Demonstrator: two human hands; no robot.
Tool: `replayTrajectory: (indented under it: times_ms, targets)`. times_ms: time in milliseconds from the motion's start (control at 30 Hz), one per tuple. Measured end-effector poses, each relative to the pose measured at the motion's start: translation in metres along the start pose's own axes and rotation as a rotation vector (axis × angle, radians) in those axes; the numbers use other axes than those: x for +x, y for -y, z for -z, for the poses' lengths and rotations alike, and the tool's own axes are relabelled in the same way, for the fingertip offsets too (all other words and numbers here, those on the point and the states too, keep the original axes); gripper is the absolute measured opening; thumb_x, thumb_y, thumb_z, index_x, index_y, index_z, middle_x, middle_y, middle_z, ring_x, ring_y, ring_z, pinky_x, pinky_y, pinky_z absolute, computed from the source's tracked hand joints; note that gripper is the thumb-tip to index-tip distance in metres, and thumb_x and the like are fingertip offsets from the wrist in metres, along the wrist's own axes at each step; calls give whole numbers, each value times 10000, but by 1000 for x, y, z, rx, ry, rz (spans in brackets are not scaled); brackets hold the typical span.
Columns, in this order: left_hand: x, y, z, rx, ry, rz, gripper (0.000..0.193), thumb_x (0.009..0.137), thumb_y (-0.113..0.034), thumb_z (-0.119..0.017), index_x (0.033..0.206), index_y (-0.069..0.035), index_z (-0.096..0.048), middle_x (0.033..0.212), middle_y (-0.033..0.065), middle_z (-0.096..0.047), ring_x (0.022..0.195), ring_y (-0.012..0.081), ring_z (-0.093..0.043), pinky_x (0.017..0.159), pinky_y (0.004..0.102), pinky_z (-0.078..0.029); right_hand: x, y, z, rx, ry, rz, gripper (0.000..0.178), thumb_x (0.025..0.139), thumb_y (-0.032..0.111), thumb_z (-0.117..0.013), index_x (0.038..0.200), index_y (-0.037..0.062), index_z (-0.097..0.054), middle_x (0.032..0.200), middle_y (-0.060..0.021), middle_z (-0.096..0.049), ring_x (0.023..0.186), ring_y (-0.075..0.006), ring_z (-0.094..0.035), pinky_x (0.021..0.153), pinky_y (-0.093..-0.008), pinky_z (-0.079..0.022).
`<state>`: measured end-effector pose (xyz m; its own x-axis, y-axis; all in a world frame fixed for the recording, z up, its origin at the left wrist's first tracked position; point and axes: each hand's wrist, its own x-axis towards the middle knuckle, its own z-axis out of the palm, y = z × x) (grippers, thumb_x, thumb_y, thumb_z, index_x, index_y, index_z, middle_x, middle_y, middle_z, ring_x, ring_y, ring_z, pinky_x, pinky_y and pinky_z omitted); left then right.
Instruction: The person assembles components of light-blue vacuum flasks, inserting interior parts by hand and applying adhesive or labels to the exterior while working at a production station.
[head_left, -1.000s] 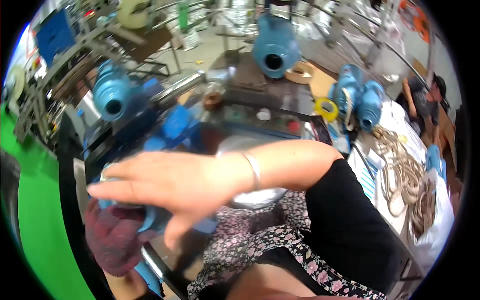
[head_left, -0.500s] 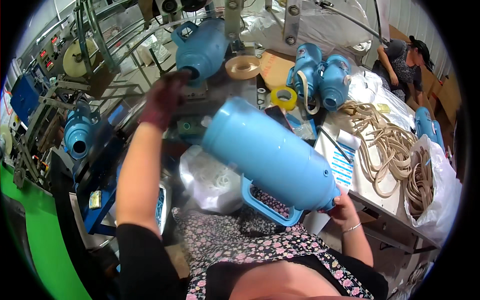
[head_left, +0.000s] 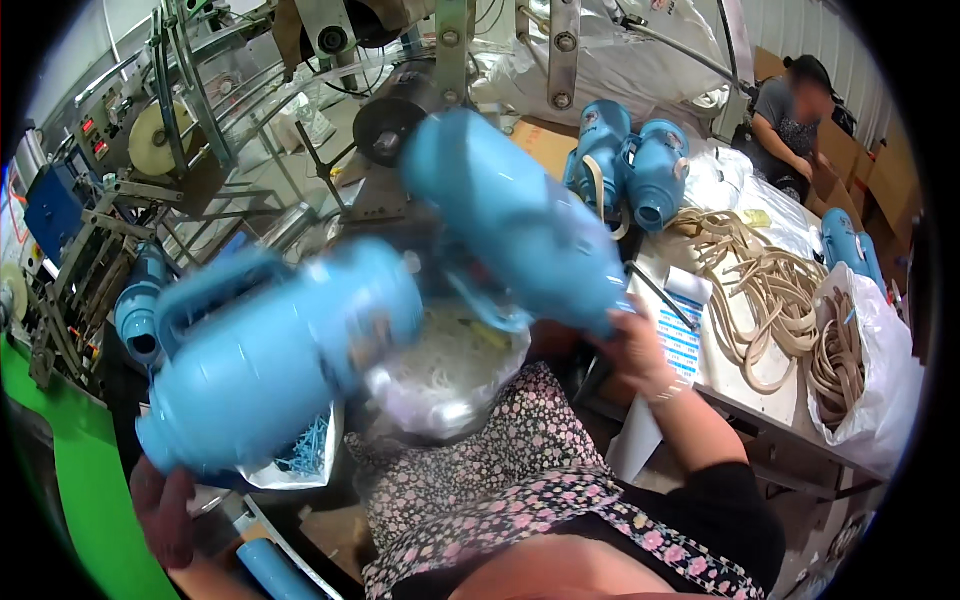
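My left hand (head_left: pixel 165 510), in a dark red glove, is closed at the neck of a blue thermos jug body (head_left: pixel 275 360). That jug lies slanted across the left side, neck down and left, handle on its upper side, blurred by motion. A second blue jug body (head_left: pixel 520 220) is in my bare right hand (head_left: pixel 640 350), fingers wrapped round its neck end. Its broad end points up and left, close to a black cylinder (head_left: pixel 390 120) on the machine; I cannot tell whether they touch. Its handle hangs on the lower side.
Two blue jugs (head_left: pixel 655 175) stand on the right-hand table among beige straps (head_left: pixel 760 290) and a sticker sheet (head_left: pixel 682 325). A clear plastic bag (head_left: pixel 440 385) sits before me. Another jug (head_left: pixel 140 310) lies by the left machine. Farther right, a person (head_left: pixel 790 125) sits near cardboard boxes.
My left hand has drawn one jug off the machine's cylinder and swung it down to the near left. My right hand has raised the other jug up and left toward that cylinder.
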<state>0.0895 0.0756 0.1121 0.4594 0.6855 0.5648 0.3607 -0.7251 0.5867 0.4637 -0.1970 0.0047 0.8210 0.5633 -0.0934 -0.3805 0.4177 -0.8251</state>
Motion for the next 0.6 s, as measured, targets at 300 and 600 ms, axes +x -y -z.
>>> replayTrajectory:
  times_ms: [300,600]
  targets:
    - [-46,20,32,54,4,-1,200,859,-109,-652,1052,-56,-650,943,147,-669,787,277,-650,699,348,-526,105,-62,-266,492,243,-385,454,840,313,-687,1183,80,-501,1121,-84,-553,987,-242,-566,845,-405,-515]
    - [-15,-10,-5,75,177,-445,138,875,-76,-638,990,-1,-652,906,173,-666,734,286,-654,633,357,-555,188,-85,-260,246,288,-249,790,804,656,-603,1334,96,-432,1219,-163,-459,913,-330,-539,748,-492,-487]
